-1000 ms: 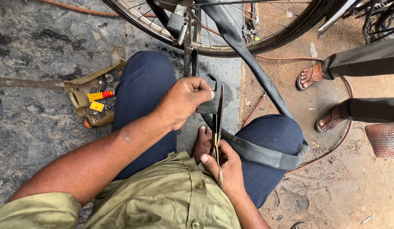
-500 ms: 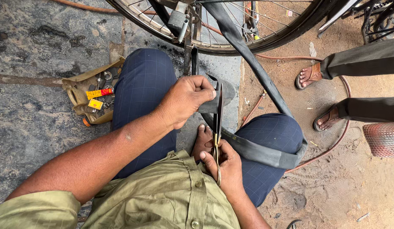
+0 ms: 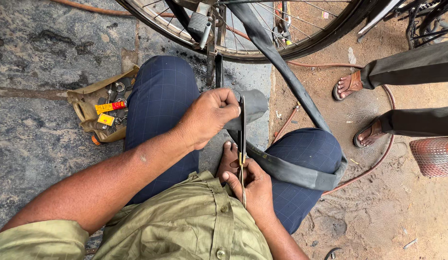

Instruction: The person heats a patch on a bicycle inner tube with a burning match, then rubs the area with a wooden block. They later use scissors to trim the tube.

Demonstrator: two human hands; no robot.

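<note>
Black inner tube (image 3: pixel 281 72) pinched in left hand (image 3: pixel 209 115); right hand (image 3: pixel 253 185) grips scissors (image 3: pixel 241 144).

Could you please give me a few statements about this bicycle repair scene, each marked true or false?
1. The left hand holds the black tube. True.
2. The right hand holds scissors. True.
3. The tool pouch lies on the person's right. False: it lies on their left.
4. The other person's feet are bare. False: they wear sandals.
5. The wheel lies flat on the ground. False: it stands upright.
</note>
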